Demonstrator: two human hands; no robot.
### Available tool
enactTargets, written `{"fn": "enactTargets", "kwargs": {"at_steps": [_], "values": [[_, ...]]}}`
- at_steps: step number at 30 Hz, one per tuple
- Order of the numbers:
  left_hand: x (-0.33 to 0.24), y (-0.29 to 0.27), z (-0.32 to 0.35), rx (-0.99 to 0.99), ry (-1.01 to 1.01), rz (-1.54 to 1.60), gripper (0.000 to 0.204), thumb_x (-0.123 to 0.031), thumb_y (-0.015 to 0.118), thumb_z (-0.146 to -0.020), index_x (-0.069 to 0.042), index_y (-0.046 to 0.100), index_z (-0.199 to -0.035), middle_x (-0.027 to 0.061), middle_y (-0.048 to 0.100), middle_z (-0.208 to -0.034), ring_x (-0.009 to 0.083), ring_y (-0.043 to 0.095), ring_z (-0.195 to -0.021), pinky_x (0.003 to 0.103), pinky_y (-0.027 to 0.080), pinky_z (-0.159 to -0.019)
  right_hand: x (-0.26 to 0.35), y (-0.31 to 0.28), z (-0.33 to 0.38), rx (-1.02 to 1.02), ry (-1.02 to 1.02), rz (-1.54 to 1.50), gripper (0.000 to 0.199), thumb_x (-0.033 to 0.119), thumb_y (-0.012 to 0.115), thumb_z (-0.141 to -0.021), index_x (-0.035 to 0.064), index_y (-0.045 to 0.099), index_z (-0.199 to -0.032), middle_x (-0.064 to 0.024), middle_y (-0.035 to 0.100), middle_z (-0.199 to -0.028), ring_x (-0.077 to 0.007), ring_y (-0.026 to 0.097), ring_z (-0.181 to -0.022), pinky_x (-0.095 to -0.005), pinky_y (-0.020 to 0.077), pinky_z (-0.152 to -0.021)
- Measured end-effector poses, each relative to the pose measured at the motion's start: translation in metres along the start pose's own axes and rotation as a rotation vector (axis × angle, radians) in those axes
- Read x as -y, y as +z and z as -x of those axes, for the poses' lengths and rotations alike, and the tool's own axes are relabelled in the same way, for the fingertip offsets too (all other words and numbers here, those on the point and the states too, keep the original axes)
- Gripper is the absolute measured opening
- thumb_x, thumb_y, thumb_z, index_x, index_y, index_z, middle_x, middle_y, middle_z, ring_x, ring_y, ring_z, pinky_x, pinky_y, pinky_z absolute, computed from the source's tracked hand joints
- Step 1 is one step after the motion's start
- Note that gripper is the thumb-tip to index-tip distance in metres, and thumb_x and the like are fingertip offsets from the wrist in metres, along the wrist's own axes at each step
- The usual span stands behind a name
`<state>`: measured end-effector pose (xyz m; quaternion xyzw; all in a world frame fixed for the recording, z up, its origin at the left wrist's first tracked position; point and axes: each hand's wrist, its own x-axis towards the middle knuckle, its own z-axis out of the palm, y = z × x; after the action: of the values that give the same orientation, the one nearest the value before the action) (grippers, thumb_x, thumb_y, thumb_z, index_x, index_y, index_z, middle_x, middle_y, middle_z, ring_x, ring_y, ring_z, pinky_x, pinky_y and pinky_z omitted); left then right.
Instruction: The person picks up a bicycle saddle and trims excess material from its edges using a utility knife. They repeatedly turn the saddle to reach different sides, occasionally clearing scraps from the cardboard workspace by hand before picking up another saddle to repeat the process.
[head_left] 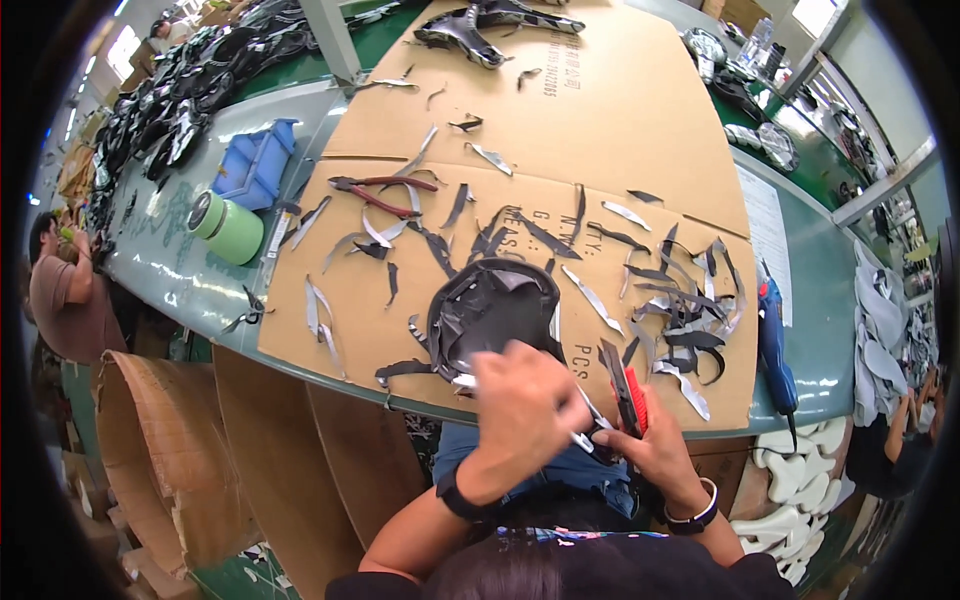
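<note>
Hands: two, close together at six o'clock over the bench edge; left hand (525,405) curled down on the near rim of the dark moulded plastic shell (492,308), fingers clamped on it; right hand (655,445) closed round a red-handled black cutter (628,400), its tip pointing towards twelve o'clock.
Worked piece: one shell, lying at the centre of the flat brown cardboard sheet (600,120), just at twelve o'clock of the left hand.
Offcuts: too many to count; thin black and silver plastic strips (690,325) scattered over the cardboard, thickest at three o'clock of the shell.
Tools: one pair of red-handled pliers (380,190) at ten o'clock; one blue handheld power tool (775,345) at three o'clock, off the cardboard.
Containers: one pale green cylindrical cup (225,225) and one blue plastic bin (258,160), both at ten o'clock on the green bench.
Paper: one white printed sheet (768,235) at two o'clock; dark printing on the cardboard, upside down.
Others: one person in a brown shirt (65,300) at nine o'clock.
</note>
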<state>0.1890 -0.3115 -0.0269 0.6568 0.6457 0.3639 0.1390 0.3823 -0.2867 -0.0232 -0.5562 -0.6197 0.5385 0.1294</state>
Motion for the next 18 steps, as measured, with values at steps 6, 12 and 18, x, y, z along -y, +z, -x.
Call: {"fn": "enactTargets", "kwargs": {"at_steps": [6,12,18], "values": [[0.005,-0.055,0.039,0.094,0.001,0.401,0.019,-0.013,0.072,-0.079,-0.007,0.059,-0.068,0.0057,0.056,-0.070,0.0219,0.056,-0.074,0.033,0.044,-0.065,-0.007,-0.007,-0.001,-0.047,-0.164,0.168,0.047,0.026,0.080,-0.076,0.0020,0.053,-0.107,-0.0105,0.054,-0.076,-0.0223,0.052,-0.069,-0.0339,0.0425,-0.065],[0.062,-0.080,0.007,-0.133,-0.357,0.087,0.020,-0.011,0.076,-0.076,0.001,0.062,-0.083,0.0103,0.058,-0.079,0.0230,0.059,-0.067,0.032,0.049,-0.064,0.028,0.004,-0.030,-0.050,-0.372,0.292,0.049,0.034,0.080,-0.075,0.0023,0.054,-0.101,-0.0153,0.059,-0.079,-0.0335,0.058,-0.068,-0.0373,0.0448,-0.060],[0.093,-0.087,0.004,0.158,-0.550,0.322,0.019,-0.009,0.073,-0.081,0.002,0.062,-0.090,0.0067,0.059,-0.079,0.0148,0.062,-0.069,0.026,0.049,-0.063,0.037,0.027,-0.056,-0.033,-0.569,0.449,0.060,0.039,0.085,-0.068,0.0024,0.054,-0.104,-0.0142,0.061,-0.080,-0.0309,0.063,-0.070,-0.0376,0.0481,-0.063]]}}
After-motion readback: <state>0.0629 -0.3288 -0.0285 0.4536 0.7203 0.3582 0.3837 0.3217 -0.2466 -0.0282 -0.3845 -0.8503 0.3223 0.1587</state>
